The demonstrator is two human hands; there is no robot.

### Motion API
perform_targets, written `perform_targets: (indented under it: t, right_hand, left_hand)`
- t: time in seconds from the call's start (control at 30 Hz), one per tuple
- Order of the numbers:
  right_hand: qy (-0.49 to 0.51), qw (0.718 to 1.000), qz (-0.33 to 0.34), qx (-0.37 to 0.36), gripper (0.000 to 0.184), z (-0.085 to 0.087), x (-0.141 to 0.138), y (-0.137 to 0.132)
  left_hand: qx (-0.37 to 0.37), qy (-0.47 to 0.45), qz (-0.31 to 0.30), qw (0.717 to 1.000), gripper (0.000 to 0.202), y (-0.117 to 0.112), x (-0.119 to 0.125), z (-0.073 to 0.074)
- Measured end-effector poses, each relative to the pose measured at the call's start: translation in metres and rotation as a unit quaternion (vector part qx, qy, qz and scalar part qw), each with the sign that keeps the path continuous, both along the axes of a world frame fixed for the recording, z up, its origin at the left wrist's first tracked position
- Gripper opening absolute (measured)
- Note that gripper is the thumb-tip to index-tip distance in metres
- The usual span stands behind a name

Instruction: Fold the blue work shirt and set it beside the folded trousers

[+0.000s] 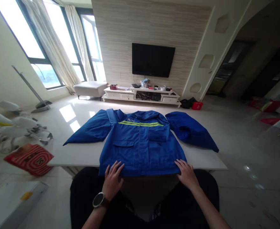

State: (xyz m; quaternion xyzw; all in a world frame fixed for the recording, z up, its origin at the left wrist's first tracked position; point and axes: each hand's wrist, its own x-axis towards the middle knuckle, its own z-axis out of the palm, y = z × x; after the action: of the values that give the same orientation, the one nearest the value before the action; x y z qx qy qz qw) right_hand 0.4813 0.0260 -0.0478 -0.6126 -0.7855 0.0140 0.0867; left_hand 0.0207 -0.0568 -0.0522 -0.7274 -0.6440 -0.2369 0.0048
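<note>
A blue work jacket (140, 149) lies spread front up on a white table (203, 160), its collar away from me and its sleeves out to both sides. Yellow-green stripes cross its chest, and flap pockets show on the front. At the left end of the near hem, my left hand (112, 183) rests with its fingers spread on the cloth; a watch (98, 200) is on that wrist. My right hand (187, 174) touches the hem's right corner, fingers stretched out. Neither hand visibly lifts the cloth.
My dark-trousered legs are under the table's near edge. On the left floor stand a red patterned bag (29, 159) and a blurred white jumble (13, 124). Beyond are a low TV cabinet (121, 95), a white bench (89, 89), a dustpan (43, 104) and a red bucket (197, 105).
</note>
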Motion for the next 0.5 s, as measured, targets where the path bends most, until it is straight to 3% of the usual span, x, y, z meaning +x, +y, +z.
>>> perform_targets:
  t: [0.13, 0.23, 0.5]
  right_hand:
    - [0.023, 0.999, -0.034, 0.017, 0.063, 0.000, -0.012, -0.002]
    - [0.044, 0.997, -0.059, 0.032, 0.064, -0.001, -0.022, -0.010]
    - [0.055, 0.996, -0.056, 0.031, 0.071, -0.005, -0.025, -0.017]
  left_hand:
    - [0.021, -0.052, 0.003, 0.998, 0.065, -0.006, 0.045, -0.023]
    - [0.023, -0.089, 0.003, 0.996, 0.063, -0.009, 0.065, -0.039]
    - [0.006, -0.133, -0.002, 0.991, 0.061, -0.008, 0.062, -0.044]
